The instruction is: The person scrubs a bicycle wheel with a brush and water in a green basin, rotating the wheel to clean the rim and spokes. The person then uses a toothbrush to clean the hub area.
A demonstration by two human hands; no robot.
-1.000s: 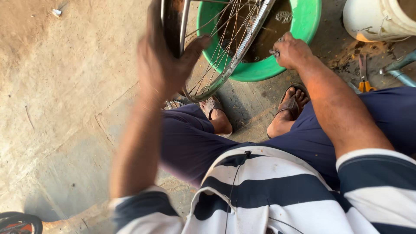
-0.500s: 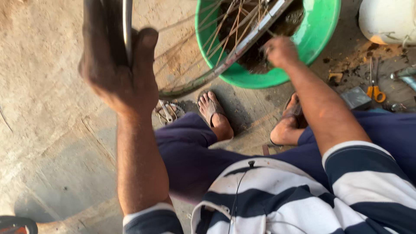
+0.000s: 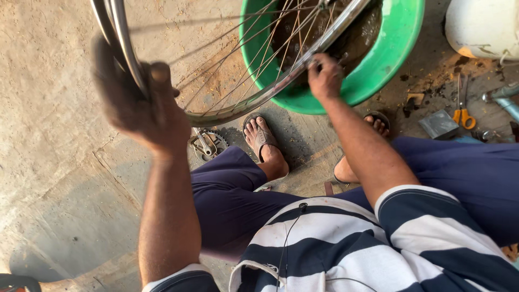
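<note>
Since the half-second-ago shot the left hand (image 3: 141, 105) has dropped lower in the frame and slid further round the bicycle wheel rim (image 3: 238, 111), and the right hand (image 3: 324, 77) has come down a bit along the rim's other side, so more of the spokes (image 3: 254, 48) show now.

Where it all sits: the bare spoked rim stands roughly on edge between the two hands, its far part dipping over the green plastic basin (image 3: 389, 59), which holds dark, murky water. Left hand is wrapped round the rim's left arc, fingers curled over the metal and thumb up against it, though it's blurry, so I can't say how firmly. Right hand is closed on the rim right where it crosses the basin's near wall, fingertips pinching the metal edge.

Key relation: the rim runs as a curve from the left grip down and across to the right grip, so both hands are on the same hoop, the right one nearer the basin.

Also around: sandalled feet (image 3: 262, 138) on the concrete, a chainring (image 3: 208, 143) just beside the left foot, orange-handled scissors (image 3: 463, 111) off to the right, and a white bucket (image 3: 481, 27) up in the corner.
</note>
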